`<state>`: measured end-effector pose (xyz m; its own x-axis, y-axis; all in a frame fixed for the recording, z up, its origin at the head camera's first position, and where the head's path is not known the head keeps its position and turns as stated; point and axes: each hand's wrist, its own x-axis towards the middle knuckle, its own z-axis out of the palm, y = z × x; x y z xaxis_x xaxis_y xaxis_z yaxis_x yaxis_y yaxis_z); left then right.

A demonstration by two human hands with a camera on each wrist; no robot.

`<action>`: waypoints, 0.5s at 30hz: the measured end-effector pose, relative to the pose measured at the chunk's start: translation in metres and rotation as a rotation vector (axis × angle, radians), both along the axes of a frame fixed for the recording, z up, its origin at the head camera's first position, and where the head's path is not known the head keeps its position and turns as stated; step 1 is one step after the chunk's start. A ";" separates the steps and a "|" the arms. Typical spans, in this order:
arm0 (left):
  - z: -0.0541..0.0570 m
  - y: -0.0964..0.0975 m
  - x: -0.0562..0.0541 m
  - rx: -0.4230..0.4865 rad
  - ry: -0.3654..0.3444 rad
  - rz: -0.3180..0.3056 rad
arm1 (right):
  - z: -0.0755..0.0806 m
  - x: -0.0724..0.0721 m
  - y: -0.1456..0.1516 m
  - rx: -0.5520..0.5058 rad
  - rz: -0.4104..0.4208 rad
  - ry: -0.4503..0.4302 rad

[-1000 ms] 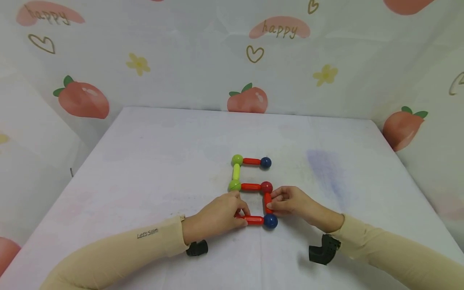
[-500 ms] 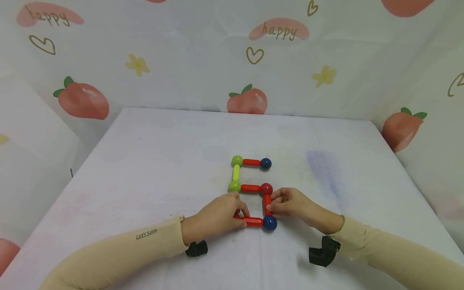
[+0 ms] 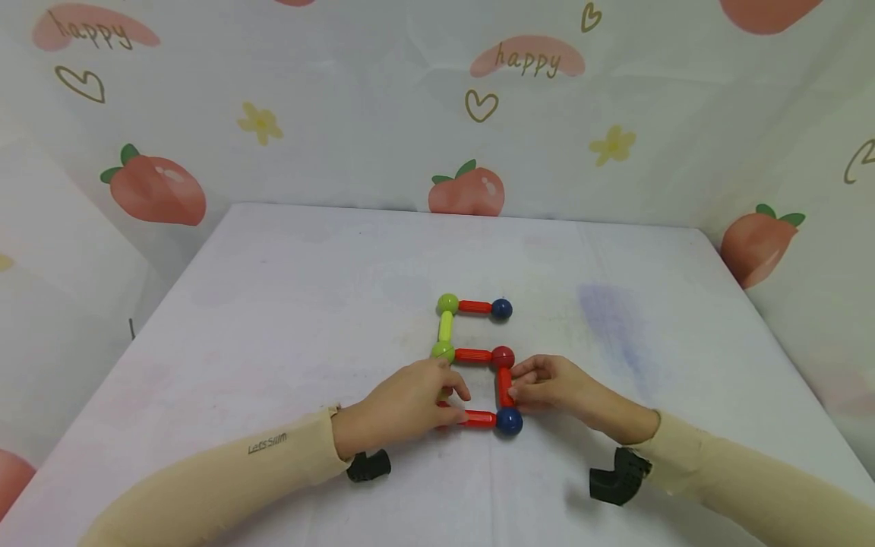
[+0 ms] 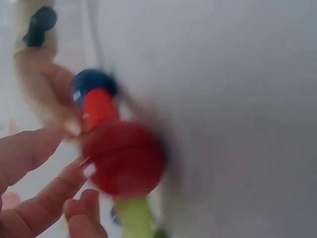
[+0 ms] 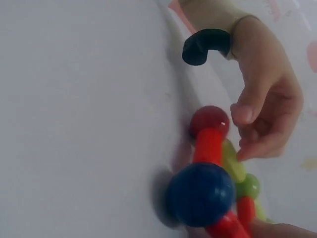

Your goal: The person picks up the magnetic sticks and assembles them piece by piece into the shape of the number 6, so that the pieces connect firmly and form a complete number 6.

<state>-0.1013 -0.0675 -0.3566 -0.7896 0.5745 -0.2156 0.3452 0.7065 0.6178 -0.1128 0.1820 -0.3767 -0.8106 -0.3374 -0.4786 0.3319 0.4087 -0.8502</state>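
A flat figure of ball-and-rod building pieces lies mid-table. My left hand (image 3: 403, 403) is at its front-left corner, covering a red ball (image 4: 124, 158) in the head view. In the left wrist view its fingers (image 4: 39, 206) are spread beside that ball. A yellow-green rod (image 4: 134, 218) and the front red rod (image 3: 481, 418) meet there; the latter runs to a blue ball (image 3: 509, 421). With thumb and fingers my right hand (image 3: 563, 391) pinches the right-side red rod (image 3: 504, 384), between this blue ball and another red ball (image 3: 503, 356).
Farther back, two green balls (image 3: 447, 305) are joined by a yellow-green rod (image 3: 446, 327). Red rods (image 3: 475, 307) lead right from them, one to a second blue ball (image 3: 502, 308). A printed cloth (image 3: 369, 114) hangs behind the white table (image 3: 307, 289).
My left hand's fingers have spread apart at the front-left corner, and that hand has shifted slightly left. My right hand stays at the right-side red rod, its wrist a little farther right.
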 end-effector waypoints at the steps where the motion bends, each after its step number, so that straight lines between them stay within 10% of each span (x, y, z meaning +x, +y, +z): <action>1: 0.004 -0.002 -0.001 0.011 0.003 0.010 | 0.001 0.000 0.003 0.005 0.008 0.014; 9: 0.047 -0.023 -0.015 0.081 0.137 0.172 | 0.034 -0.004 0.022 -0.014 -0.039 0.218; 15: 0.065 -0.038 -0.022 0.083 0.378 0.254 | 0.056 -0.006 0.029 0.244 -0.066 0.602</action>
